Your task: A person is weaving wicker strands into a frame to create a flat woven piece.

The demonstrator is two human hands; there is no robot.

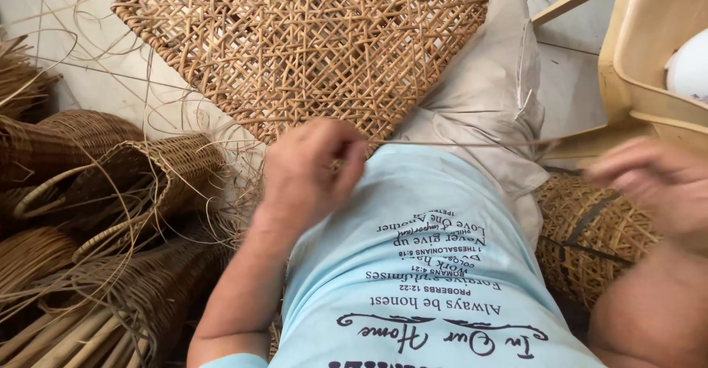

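Baskets (110, 191) of dark woven cane crowd the left edge, loose strips spilling over the tiled floor (81, 80) beside them. At centre, an open-weave rattan panel (310, 43) rests on the person's lap, its near edge under the left hand (310, 169), whose fingers are closed, pinching at the weave. A thin cane strand (472, 144) runs taut rightward to the blurred right hand (649, 180), fingers curled around it. A pale wooden chair (634, 58) hems the right side.
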